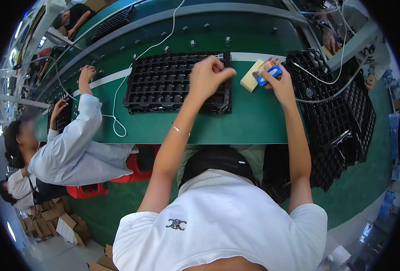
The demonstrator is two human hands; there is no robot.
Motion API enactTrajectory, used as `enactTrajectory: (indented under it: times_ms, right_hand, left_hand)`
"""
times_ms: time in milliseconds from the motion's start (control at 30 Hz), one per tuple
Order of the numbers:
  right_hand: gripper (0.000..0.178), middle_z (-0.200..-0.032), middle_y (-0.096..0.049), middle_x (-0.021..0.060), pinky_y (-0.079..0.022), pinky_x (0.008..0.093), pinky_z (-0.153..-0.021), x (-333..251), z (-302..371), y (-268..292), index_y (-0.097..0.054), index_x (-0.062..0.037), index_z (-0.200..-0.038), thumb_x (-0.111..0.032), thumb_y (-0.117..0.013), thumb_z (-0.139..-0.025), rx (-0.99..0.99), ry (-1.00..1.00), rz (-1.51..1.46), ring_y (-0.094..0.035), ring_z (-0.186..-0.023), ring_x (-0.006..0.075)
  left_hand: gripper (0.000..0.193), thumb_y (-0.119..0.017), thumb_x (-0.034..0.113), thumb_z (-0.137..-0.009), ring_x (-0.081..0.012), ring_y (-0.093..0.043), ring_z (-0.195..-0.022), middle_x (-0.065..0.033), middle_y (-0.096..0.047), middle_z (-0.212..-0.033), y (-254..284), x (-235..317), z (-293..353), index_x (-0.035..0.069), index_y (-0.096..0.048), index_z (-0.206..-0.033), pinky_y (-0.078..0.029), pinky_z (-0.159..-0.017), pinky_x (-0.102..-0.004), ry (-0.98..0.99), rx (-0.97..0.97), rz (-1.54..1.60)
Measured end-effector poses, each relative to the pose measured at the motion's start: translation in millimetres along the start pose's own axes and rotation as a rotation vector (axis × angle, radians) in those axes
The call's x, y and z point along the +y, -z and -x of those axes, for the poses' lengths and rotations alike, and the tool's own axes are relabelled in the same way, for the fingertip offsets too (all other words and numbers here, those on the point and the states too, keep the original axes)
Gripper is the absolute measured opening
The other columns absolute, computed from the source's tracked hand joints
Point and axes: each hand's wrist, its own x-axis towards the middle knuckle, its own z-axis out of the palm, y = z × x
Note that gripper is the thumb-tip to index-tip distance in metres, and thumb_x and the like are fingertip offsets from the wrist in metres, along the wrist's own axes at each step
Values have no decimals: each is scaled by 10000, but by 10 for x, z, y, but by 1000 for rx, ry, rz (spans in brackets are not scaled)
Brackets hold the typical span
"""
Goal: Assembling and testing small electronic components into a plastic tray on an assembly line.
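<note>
Over the right end of a black plastic tray [159, 84] with rows of pockets hovers my left hand [207, 77]. Its fingers are loosely curled and the thumb stands apart from them, with nothing seen in between. My right hand [282, 86] is closed around a small blue plastic object [272, 73] that has a clear, orange-tinted part; its exact kind cannot be made out. Just left of that hand, a cream-yellow block [250, 80] lies on the green tabletop [249, 122]. A small shiny part [220, 56] shows at the tray's far right corner.
Stacks of black pocketed trays [326, 90] stand at the right, a white cable [315, 79] across them. Another cable [115, 101] runs down beside my tray. Small metal parts [192, 44] sit in a line beyond it. A co-worker [73, 153] sits close on my left.
</note>
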Motion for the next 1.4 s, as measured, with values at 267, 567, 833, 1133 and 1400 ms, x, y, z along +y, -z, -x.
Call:
enactTrajectory:
  times_ms: [267,567,833,1133,1400]
  right_hand:
    - [499,-917,-667,175,-520,388,-738,88,-120,-136,-632,-15,-1128,-332,-747,-760,320,279,872,-663,-813,337]
    - [417,-988,-669,137,-526,427,-740,174,-144,-123,-628,-81,-1098,-318,-726,-770,363,325,840,-656,-867,365]
    - [490,-945,-671,181,-520,407,-749,159,-142,-148,-633,-25,-1130,-330,-740,-762,368,305,839,-661,-866,359]
    - [440,-955,-671,149,-529,432,-735,219,-295,-117,-620,-87,-1124,-321,-719,-765,356,305,852,-659,-862,364]
    - [427,-859,-671,195,-509,449,-729,303,-1362,29,-605,-79,-1050,-343,-705,-730,309,260,852,-652,-824,395]
  left_hand:
    - [451,-731,485,-767,-332,-691,-767,-152,-697,-758,-36,-179,-395,35,-717,-743,-551,-670,-420,107,-85,-640]
    - [426,-762,480,-728,-322,-689,-778,-132,-707,-772,-78,-139,-397,57,-741,-776,-549,-708,-421,195,-58,-543]
    - [351,-780,403,-739,-328,-689,-787,-142,-705,-784,-115,-164,-398,56,-724,-752,-545,-697,-427,149,-24,-589]
    - [281,-746,313,-763,-324,-675,-773,-141,-684,-759,-79,-260,-438,42,-675,-747,-531,-714,-417,138,-51,-427]
    - [126,-575,128,-929,-106,-591,-531,-110,-667,-784,209,-109,-398,44,-500,-873,-375,-423,-180,227,-142,525]
